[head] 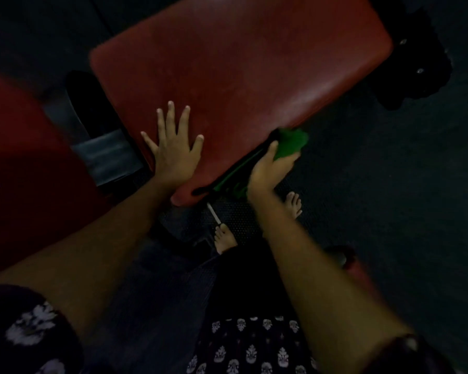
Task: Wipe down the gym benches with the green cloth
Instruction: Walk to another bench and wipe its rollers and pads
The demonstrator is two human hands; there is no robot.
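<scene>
Two bare feet [224, 237] stand on the dark floor [389, 211] close to us, at about 6 o'clock from the red bench.

A little farther out, our right hand [268, 171] holds the green cloth [292, 143]. The grip is closed around it: the thumb lies over the top and the fingers curl under, so the cloth is bunched up inside. It sits against the side edge of the red bench [241, 76], down at the bench's 5 o'clock edge, and some of it trails back along that edge toward the near corner.

We think the cloth is soft, light and floppy. It will fold and slip, so it is best to keep a big bunch of it in the palm and press it flat on the pad.

Our left hand [174, 147] is at 9 o'clock from the cloth. It lies flat on the bench top with fingers spread wide, holding nothing, just pressing down.

Farther away the red pad looks smooth and a bit shiny. Another red pad [25, 157] sits at 9 o'clock.
</scene>
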